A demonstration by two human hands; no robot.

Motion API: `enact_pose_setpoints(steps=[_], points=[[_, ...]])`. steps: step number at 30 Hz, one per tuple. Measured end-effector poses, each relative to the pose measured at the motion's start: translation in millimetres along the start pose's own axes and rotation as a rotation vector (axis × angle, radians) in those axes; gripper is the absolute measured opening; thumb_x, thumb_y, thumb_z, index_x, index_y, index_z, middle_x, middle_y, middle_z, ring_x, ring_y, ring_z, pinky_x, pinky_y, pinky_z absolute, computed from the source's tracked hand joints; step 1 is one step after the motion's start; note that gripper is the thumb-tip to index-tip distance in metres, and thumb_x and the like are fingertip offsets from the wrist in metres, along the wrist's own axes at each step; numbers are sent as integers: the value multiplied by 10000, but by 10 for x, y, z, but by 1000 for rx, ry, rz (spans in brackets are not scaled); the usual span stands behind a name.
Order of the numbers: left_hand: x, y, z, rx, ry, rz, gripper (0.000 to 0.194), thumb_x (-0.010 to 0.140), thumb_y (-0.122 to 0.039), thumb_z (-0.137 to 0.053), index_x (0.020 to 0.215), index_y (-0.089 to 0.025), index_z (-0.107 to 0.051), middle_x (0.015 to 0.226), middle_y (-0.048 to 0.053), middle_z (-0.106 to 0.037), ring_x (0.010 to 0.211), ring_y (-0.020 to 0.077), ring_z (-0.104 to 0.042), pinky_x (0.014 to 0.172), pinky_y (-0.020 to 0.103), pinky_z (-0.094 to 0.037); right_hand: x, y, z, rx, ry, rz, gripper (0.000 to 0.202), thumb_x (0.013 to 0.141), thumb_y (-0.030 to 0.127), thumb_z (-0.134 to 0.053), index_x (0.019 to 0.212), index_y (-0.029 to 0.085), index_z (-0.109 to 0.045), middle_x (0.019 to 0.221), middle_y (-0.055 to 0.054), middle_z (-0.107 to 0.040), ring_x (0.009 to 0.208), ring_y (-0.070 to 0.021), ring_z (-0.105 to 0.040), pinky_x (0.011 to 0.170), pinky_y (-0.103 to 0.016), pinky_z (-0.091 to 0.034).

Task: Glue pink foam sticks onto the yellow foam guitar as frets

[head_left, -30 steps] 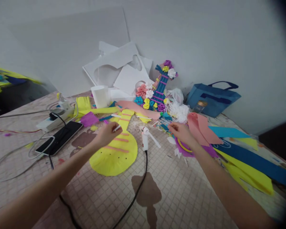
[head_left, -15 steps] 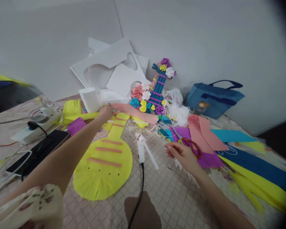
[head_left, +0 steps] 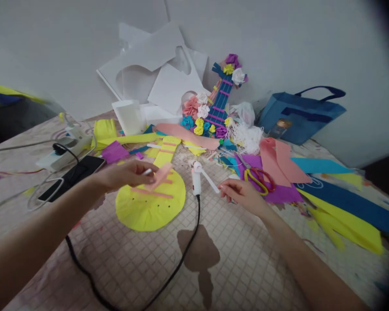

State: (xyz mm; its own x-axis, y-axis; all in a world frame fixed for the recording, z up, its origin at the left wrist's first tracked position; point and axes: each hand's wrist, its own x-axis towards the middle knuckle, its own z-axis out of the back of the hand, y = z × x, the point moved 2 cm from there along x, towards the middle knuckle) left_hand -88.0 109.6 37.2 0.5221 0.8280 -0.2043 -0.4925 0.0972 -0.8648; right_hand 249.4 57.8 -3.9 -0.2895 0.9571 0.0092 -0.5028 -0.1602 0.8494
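My left hand (head_left: 138,172) is closed on a pink crepe paper piece (head_left: 160,176), held above the yellow guitar-shaped cutout (head_left: 149,216). A small white bit (head_left: 147,172) shows between its fingers; its kind is unclear. The cutout lies flat, with pink strips across it and several dark dots. To its right a white glue gun (head_left: 197,182) rests with its black cord toward me. A white strip (head_left: 210,179) slants from the gun, and my right hand (head_left: 240,194) is closed with its fingertips at the strip's end. Red-and-yellow scissors (head_left: 259,179) lie just beyond that hand.
A blue flower-decorated guitar (head_left: 222,101) leans at the back beside white cut boards (head_left: 168,90). At right are a blue bag (head_left: 301,116) and crepe paper sheets (head_left: 275,162). On the left lie a phone (head_left: 74,177) and a power strip (head_left: 65,153) with cables.
My left hand has come back from the far paper and now holds a pink piece over the cutout. My right hand has moved left to the white strip's end. The view has shifted.
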Motion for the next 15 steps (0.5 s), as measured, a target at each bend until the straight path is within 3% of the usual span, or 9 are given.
enact_pose_setpoints(steps=[4, 7, 11, 15], points=[[-200, -13, -466, -106, 161, -32, 202, 679, -315, -677, 826, -181, -707, 593, -14, -501, 493, 97, -399, 461, 212, -273, -112, 149, -181, -25, 221, 36, 269, 860, 393, -494, 813, 181, -652, 697, -19, -646, 496, -97, -521, 456, -214, -429], [-168, 26, -622, -19, 208, -120, 154, 729, -286, -628, 815, -189, -711, 724, 15, -609, 666, 153, -512, 596, 218, -366, -166, 170, -235, -65, 308, 53, 261, 862, 388, -505, 905, 187, -666, 712, -15, -644, 523, -101, -529, 449, -200, -410], [-141, 37, -653, 54, 213, -118, 125, 736, -271, -622, 790, -194, -704, 729, 13, -611, 683, 160, -507, 608, 212, -361, -184, 153, -216, -122, 279, 74, 237, 866, 365, -511, 892, 186, -665, 681, -9, -633, 546, -107, -521, 461, -199, -383], [-190, -74, -701, -148, 264, -44, 196, 721, -333, -654, 861, -204, -701, 718, 10, -589, 659, 153, -495, 590, 215, -370, -227, 235, -283, 40, 132, 53, 237, 860, 393, -523, 907, 200, -651, 696, -2, -612, 528, -97, -484, 477, -211, -377]])
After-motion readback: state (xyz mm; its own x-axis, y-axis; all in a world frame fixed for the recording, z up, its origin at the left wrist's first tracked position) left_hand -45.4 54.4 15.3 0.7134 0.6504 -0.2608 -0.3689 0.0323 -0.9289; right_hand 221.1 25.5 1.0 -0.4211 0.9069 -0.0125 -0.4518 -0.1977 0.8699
